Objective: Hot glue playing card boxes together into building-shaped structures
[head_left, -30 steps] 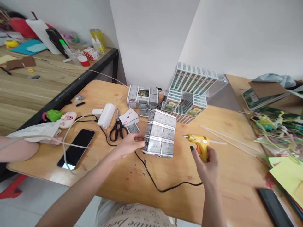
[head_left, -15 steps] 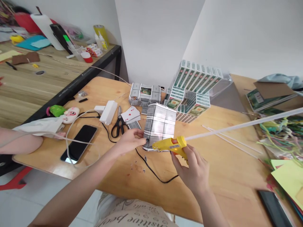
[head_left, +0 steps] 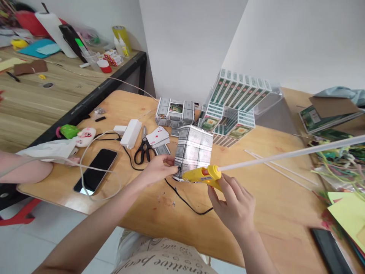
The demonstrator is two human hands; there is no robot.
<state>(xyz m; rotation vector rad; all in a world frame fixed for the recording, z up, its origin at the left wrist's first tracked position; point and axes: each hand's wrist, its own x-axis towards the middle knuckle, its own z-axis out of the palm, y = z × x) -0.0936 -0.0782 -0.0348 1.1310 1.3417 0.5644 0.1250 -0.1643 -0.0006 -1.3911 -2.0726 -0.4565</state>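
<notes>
My left hand grips the near left edge of an upright box made of grey-backed playing cards on the wooden table. My right hand is closed around a yellow glue gun. Its nozzle points left at the box's bottom edge, close to my left fingers. A long white glue stick sticks out of the gun's back toward the right. The gun's black cord curls on the table below.
Black scissors, loose cards, a white adapter and a phone lie to the left. Card-box stacks stand behind. Spare glue sticks and coloured paper lie right. Another person's arm rests at far left.
My right hand swung the glue gun from the right of the box round to its near bottom edge, nozzle now pointing left. My left hand stayed on the box.
</notes>
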